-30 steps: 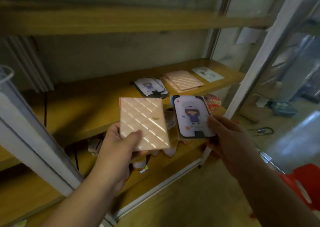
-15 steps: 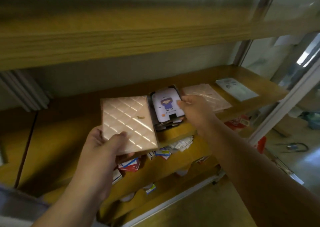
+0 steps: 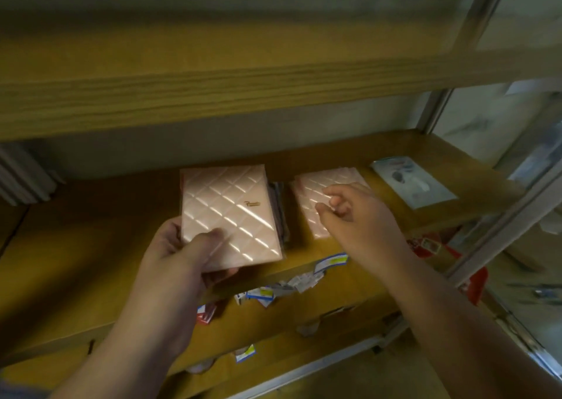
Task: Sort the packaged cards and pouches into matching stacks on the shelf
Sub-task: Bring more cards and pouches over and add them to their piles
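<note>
While the left hand [image 3: 179, 252] gripped a pink quilted pouch [image 3: 228, 216], thumb on its face, fingers beneath, the right hand [image 3: 352, 219] hovered empty, loosely curled, over the matching pink stack [image 3: 310, 195] on the shelf [image 3: 100, 216]. A dark stack [image 3: 278, 207] lay between, mostly hidden.

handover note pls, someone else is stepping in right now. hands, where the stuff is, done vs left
Left hand: grips a pink quilted pouch, thumb on top, above the shelf.
Right hand: holds nothing, fingers loosely curled over the pink quilted stack.
Dark-edged stack: on the shelf between them, mostly hidden.
Pale flat packet: alone, far right.
Done: stacks started.
Left: likely set the held pouch on the pink stack.
</note>
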`<state>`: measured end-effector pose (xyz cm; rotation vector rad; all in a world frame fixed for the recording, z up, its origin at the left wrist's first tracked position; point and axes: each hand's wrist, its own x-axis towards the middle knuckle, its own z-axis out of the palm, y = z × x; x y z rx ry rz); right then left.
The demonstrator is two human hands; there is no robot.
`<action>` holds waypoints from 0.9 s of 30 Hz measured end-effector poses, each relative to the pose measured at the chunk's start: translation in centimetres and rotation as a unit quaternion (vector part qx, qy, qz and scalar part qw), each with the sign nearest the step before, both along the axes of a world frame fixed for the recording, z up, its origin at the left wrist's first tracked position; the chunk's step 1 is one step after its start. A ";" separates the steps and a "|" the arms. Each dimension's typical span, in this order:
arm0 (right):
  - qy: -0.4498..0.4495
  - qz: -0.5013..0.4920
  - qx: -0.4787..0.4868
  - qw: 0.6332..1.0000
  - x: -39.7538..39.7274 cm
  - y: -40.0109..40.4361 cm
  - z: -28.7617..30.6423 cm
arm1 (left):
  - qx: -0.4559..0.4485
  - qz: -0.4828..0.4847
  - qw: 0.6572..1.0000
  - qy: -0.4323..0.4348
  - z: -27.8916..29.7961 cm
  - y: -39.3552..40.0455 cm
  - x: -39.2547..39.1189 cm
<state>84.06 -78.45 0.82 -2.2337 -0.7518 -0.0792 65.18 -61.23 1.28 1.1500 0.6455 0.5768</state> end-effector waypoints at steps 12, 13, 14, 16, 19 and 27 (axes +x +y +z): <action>-0.077 0.056 -0.098 0.991 11.1 -11.8 0.7 | 0.139 -0.016 0.984 0.111 -0.3 -9.0 16.5; -0.077 0.063 -0.093 0.991 11.7 -12.3 0.6 | 0.158 -0.014 0.979 0.126 -0.4 -9.3 17.3; -0.078 0.071 -0.090 0.990 12.2 -12.8 0.5 | 0.175 -0.010 0.975 0.139 -0.5 -9.6 18.0; -0.076 0.087 -0.085 0.990 13.2 -13.5 0.1 | 0.233 0.006 0.958 0.169 -0.8 -10.0 18.8; -0.071 0.109 -0.084 0.988 14.1 -14.2 -0.3 | 0.383 0.021 0.893 0.235 -1.2 -10.3 19.3; -0.072 0.151 -0.084 0.982 15.0 -15.2 -0.5 | 0.481 0.008 0.772 0.415 -1.6 -12.0 19.6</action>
